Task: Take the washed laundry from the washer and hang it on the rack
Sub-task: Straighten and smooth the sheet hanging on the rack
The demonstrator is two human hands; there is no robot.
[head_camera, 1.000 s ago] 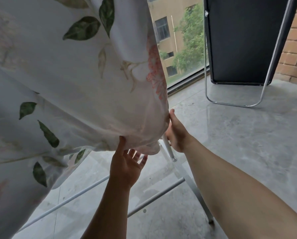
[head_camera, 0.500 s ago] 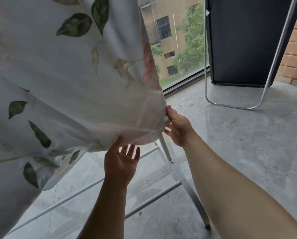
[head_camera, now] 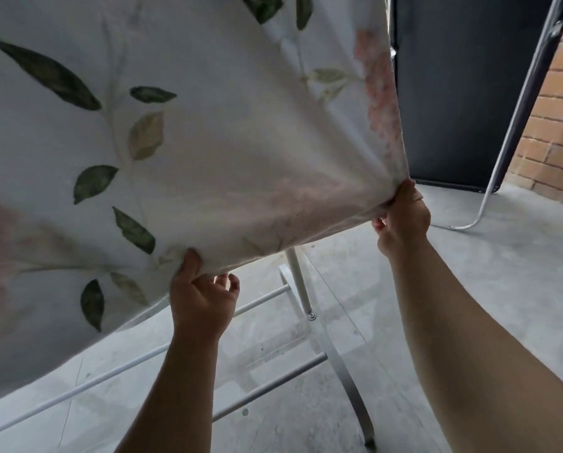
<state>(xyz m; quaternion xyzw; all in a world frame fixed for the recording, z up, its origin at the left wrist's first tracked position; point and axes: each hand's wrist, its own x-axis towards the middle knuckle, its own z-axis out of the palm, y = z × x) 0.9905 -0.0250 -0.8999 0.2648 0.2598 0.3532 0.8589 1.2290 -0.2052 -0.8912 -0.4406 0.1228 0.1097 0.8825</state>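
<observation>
Head view, hands first: the left hand (head_camera: 201,302) pinches the lower hem of a floral sheet (head_camera: 182,142), thumb pressed on the near face of the cloth and the other fingers curled up behind the edge. The right hand (head_camera: 402,220) grips the sheet's lower right corner, its fingers closed tightly into the bunched fabric. Both forearms reach up and forward from the bottom of the picture.

Between the two hands the hem is drawn fairly taut, sloping up from left to right. The sheet is white with green leaves and faded pink blossoms, and it fills the upper left of the view — its top runs out of frame, so what it hangs from cannot be told.

Below the hem stands the drying rack (head_camera: 298,282): a white upright leg, a curved flat metal foot and thin horizontal rails crossing low over the floor (head_camera: 469,273), which is grey and glossy.

Further back on the right, a black panel (head_camera: 453,93) in a bent chrome tube frame (head_camera: 515,119) stands in front of a red brick wall (head_camera: 561,132) — its foot rests on the floor.
</observation>
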